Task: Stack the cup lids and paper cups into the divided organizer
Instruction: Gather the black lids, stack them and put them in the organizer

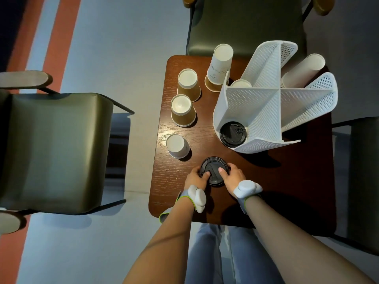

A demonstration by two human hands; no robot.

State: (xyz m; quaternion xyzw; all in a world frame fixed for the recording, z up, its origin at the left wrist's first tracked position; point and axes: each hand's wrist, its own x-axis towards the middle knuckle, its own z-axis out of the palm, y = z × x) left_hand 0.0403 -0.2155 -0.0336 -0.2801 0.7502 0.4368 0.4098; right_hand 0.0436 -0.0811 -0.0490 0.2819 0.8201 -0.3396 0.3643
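Note:
A black cup lid (214, 170) lies on the brown table (266, 181) near its front edge. My left hand (196, 178) grips its left rim and my right hand (232, 177) its right rim, a finger of each pressing on top. The white perforated divided organizer (274, 99) stands at the table's right, with another black lid (232, 134) in its front-left compartment, a cup (241, 83) in the back-left one and a white cup stack (303, 69) in the back-right one. Upside-down paper cups stand left of it: two brown (187, 84) (182, 109), one white (177, 145), one tall stack (219, 67).
A dark green chair (55, 150) stands left of the table, another (246, 23) behind it, and part of a third (363, 177) at the right. My knees in jeans (221, 257) are below the table's front edge.

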